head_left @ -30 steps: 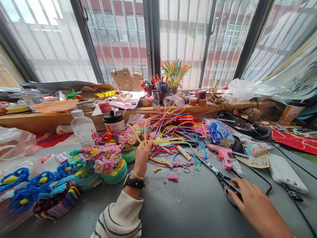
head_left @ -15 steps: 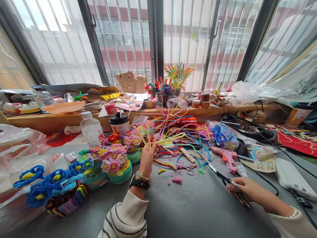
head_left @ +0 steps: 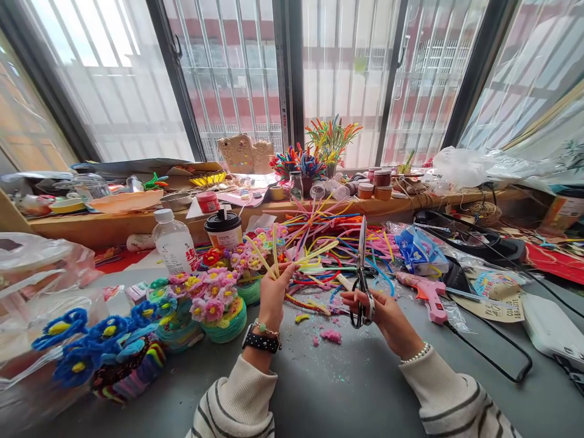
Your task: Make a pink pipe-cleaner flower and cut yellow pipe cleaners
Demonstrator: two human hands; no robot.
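Pinched in my left hand [head_left: 275, 296] is a bunch of pale yellow pipe cleaners [head_left: 275, 246], their ends fanning out upward and to the right. My right hand [head_left: 381, 316] grips the handles of a pair of scissors [head_left: 362, 249], held upright with the blades pointing up and looking closed together. The scissors are to the right of the bunch, apart from it. Behind both hands lies a tangle of coloured pipe cleaners [head_left: 314, 225]. Pink fuzzy scraps [head_left: 331, 336] and glitter are scattered on the grey table [head_left: 328, 395] between my forearms.
Pink fuzzy flowers [head_left: 214, 295] in a green pot and blue fuzzy flowers [head_left: 107, 331] stand on the left. Behind them are a water bottle [head_left: 173, 243] and a black-lidded cup [head_left: 223, 230]. To the right lie a pink glue gun [head_left: 426, 295] with its cord and a white box-like device [head_left: 554, 325].
My right hand has swung the scissors in from the right, close to my left hand, turning them upright. My left hand still holds the pipe cleaners in nearly the same place.
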